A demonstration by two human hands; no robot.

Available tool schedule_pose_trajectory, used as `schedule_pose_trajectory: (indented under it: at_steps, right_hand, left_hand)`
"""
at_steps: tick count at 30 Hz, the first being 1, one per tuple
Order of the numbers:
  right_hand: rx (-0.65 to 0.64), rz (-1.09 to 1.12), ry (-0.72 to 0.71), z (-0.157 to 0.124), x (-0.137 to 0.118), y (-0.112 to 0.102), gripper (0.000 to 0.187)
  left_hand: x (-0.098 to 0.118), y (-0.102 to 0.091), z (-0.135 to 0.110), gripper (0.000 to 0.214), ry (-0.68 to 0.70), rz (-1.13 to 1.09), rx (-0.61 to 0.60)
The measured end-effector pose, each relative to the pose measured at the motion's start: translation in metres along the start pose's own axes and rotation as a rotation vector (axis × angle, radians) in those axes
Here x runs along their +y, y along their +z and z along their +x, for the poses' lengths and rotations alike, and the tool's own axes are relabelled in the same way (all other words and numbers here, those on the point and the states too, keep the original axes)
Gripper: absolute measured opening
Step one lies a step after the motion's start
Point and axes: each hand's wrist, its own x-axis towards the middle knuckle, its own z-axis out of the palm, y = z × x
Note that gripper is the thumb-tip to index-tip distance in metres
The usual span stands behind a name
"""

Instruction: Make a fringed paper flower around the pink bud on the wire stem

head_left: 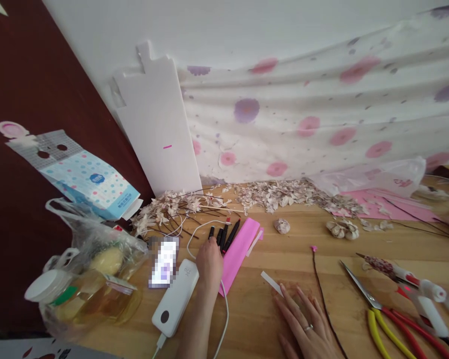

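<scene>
My left hand (210,264) reaches to a row of dark markers, its fingers closed around a black marker (211,231) whose end shows past the fingertips. More markers (231,236), some with red ends, lie just to its right. Beside them is a folded bright pink paper (241,254). Resting flat on the wooden table, my right hand (303,321) has its fingers spread and wears a ring. A narrow white strip (271,283) touches its fingertips. To the right of this hand lies a dark stem (320,294) with a small pink tip.
A white power bank (175,298) with a cable and a lit phone (163,263) lie left. A bagged jar (97,304) stands further left. Scissors (362,286) and a glue gun (422,304) lie right. Dried petals (280,194) and garlic bulbs (282,226) are behind.
</scene>
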Motion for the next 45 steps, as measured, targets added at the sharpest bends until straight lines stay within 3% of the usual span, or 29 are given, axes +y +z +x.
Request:
schedule_pose_trajectory:
  at_steps: [9, 18, 23, 27, 31, 34, 38, 43, 45]
  right_hand:
    - [-0.017, 0.032, 0.046, 0.001, -0.005, -0.003, 0.077]
    - [-0.013, 0.01, 0.034, 0.007, -0.008, -0.009, 0.065]
    - [0.022, -0.007, 0.04, 0.007, -0.009, -0.008, 0.064]
    - [0.025, -0.013, 0.083, 0.006, -0.011, -0.005, 0.067]
    - [0.065, 0.017, 0.092, 0.006, -0.012, -0.003, 0.065]
    - [0.067, 0.042, 0.097, 0.005, -0.011, -0.003, 0.062]
    - [0.048, 0.067, 0.122, 0.002, -0.011, -0.001, 0.064]
    - [0.0, 0.066, 0.132, 0.001, -0.011, 0.002, 0.067]
    - [-0.012, 0.073, 0.131, 0.002, -0.01, -0.001, 0.071]
  left_hand:
    - [-0.001, -0.004, 0.001, 0.026, -0.049, -0.079, -0.023]
    - [-0.004, -0.006, 0.01, 0.023, -0.1, -0.283, -0.016]
    - [-0.006, -0.009, 0.016, 0.022, -0.131, -0.59, 0.116]
    - [-0.006, -0.018, 0.016, 0.021, -0.13, -0.983, 0.235]
    - [0.0, -0.03, 0.002, 0.053, -0.121, -1.391, 0.244]
    - [0.011, -0.035, -0.02, 0.067, -0.114, -1.609, 0.154]
    - [0.032, -0.025, -0.061, 0.057, -0.105, -1.781, -0.035]
    - [0.062, 0.006, -0.1, 0.047, -0.11, -1.873, -0.428]
    - [0.071, 0.021, -0.11, 0.056, -0.101, -1.875, -0.606]
